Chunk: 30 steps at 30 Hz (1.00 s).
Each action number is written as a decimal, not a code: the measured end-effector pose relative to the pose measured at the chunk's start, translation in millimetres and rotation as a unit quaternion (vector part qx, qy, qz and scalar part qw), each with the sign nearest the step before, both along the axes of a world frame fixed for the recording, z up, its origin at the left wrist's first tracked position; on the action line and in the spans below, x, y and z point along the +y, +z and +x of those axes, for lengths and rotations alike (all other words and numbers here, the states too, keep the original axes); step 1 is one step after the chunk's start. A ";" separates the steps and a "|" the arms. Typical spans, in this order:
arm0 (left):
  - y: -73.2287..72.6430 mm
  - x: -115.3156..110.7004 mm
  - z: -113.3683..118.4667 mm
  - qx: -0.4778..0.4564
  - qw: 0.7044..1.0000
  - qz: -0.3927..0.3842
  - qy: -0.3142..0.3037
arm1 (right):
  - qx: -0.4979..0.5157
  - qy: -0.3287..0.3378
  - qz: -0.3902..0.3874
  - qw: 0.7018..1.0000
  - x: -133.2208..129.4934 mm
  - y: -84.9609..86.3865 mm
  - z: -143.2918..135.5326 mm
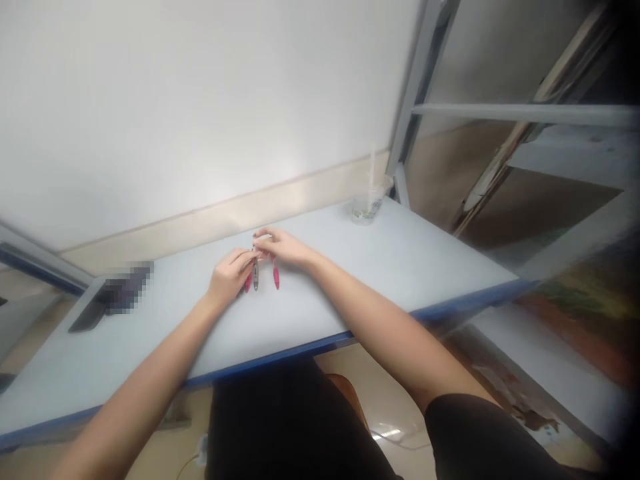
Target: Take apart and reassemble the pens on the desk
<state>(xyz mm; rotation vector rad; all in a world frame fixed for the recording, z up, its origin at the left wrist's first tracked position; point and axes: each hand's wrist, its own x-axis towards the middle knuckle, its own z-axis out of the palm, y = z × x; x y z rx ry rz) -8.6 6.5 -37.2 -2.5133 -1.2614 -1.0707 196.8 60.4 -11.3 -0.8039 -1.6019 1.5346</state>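
Note:
Both hands meet over the middle of the light tabletop. My left hand is closed, its fingertips pinched around a cluster of small slender pieces. Among them are a grey piece with a dark tip and a red piece, partly covered by the fingers. My right hand is curled over the top of the cluster with its fingers bent in. Below its fingers hangs another red, pointed piece. Thin reddish strands show between the hands. The pieces' exact kind is too small to tell.
A clear plastic cup with a straw stands at the back right of the table. A dark flat object, partly blurred out, lies at left. A white wall rises behind; a metal frame stands at right.

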 end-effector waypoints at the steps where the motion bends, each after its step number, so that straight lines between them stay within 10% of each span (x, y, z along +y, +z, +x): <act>1: -1.5 -1.1 3.8 -0.006 1.000 -0.003 -0.008 | 0.015 -0.001 -0.003 1.000 -0.9 -2.9 -2.4; 7: -0.8 -8.0 10.9 -0.020 0.998 -0.055 0.000 | 0.051 -0.056 0.028 0.997 0.9 -13.6 -6.3; 16: 5.8 -16.7 11.5 0.001 0.947 -0.214 0.240 | 0.008 -0.054 0.058 0.997 7.9 -19.7 -4.5; 30: 7.2 -7.0 21.1 0.008 0.921 -0.286 0.264 | -0.055 -0.102 0.090 0.989 17.6 -25.3 0.1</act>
